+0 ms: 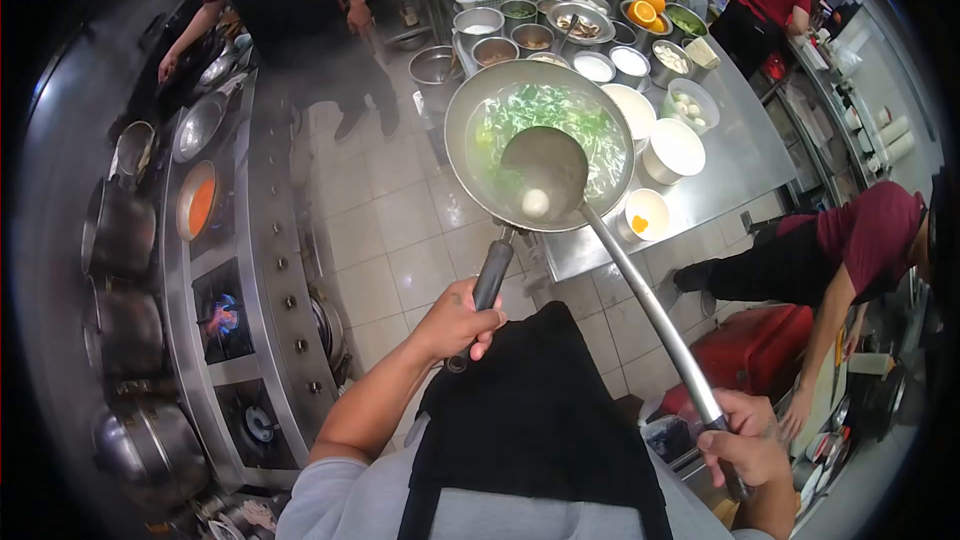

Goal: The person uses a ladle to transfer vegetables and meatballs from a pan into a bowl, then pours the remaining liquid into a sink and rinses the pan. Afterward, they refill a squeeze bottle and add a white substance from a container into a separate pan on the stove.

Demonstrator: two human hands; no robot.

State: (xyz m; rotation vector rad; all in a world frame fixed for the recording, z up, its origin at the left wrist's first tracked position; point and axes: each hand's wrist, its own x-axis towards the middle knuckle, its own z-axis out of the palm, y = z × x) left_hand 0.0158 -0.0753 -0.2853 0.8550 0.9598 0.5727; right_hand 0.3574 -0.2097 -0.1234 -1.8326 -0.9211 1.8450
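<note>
The left hand [462, 323], fingers wrapped around its handle, supports a pan [456, 150] of pale liquid [487, 125] and chopped green leaves [535, 105], seen across the left edge of a steel bench [740, 155], by its near corner. The right hand [752, 440], fingers clamped on the grip, holds a ladle [545, 155], its bowl inside the pan bearing a round white piece [535, 203]. Near the bench's front edge stands a white tub [652, 204] containing something orange [640, 224].
</note>
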